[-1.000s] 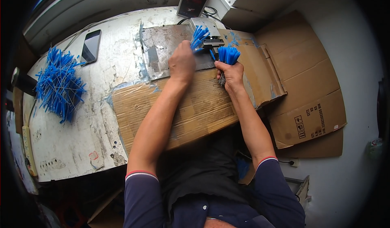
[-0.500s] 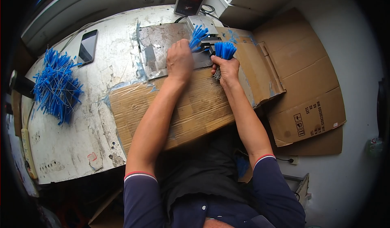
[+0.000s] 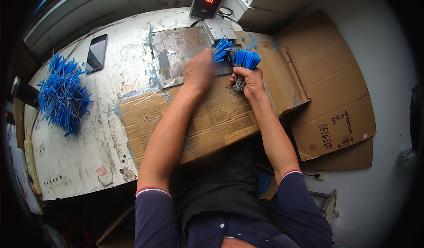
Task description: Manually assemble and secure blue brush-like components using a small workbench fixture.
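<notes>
Blue-tipped wires point(image 3: 246, 59); slender, grey-stemmed

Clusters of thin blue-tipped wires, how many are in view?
3: loose pile on the scuffed white table, left bunch in the left hand, right bunch in the right hand; more may be hidden.

I work in a workshop: my chipped, stained white tabletop point(image 3: 88, 159) carries a scratched grey metal plate point(image 3: 176, 45), a boxy red-digit display point(image 3: 204, 3) and a tangled heap of blue-ended wires point(image 3: 64, 93). Unfolded brown cardboard point(image 3: 338, 67) spreads to my right; a dark cylinder point(image 3: 24, 91) at the dim left may be a tool.
</notes>
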`<action>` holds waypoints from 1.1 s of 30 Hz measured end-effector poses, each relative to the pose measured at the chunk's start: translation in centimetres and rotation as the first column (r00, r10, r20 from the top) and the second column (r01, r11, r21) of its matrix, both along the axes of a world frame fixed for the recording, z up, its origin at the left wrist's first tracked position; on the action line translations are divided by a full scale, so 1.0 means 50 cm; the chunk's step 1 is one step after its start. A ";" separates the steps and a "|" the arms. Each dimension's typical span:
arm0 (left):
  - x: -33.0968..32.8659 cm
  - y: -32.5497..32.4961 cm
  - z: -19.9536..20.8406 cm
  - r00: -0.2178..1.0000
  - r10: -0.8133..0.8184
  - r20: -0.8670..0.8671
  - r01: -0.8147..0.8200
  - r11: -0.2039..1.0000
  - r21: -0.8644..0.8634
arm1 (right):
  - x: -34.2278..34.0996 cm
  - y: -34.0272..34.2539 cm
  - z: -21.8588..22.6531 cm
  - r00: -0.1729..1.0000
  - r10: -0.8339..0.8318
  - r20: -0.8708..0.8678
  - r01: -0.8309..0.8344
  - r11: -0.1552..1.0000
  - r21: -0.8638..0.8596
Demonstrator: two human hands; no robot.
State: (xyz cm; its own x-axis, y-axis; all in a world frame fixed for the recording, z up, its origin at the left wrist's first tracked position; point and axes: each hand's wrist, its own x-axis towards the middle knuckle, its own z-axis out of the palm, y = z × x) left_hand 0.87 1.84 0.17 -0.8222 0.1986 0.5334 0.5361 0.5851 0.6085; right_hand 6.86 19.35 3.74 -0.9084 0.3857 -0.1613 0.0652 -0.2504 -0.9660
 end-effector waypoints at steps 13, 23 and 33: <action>0.003 0.004 -0.009 0.993 0.039 -0.115 -0.059 0.983 -0.173 | -0.021 -0.029 0.002 0.997 -0.064 0.051 0.051 0.975 0.216; -0.004 0.000 -0.001 0.966 0.248 -0.074 -0.243 0.968 0.069 | -0.051 -0.038 0.000 0.991 -0.117 0.062 0.096 0.960 0.264; -0.002 0.000 -0.001 0.978 0.142 -0.154 -0.135 0.989 0.055 | -0.050 -0.027 -0.006 0.995 -0.089 0.050 0.083 0.990 0.114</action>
State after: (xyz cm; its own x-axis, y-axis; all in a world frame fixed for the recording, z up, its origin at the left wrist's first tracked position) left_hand 0.75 1.86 0.12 -0.7453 0.0622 0.6638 0.5428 0.6348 0.5499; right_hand 4.35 17.98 3.43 -0.8621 0.4802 -0.1620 0.1022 -0.1484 -0.9836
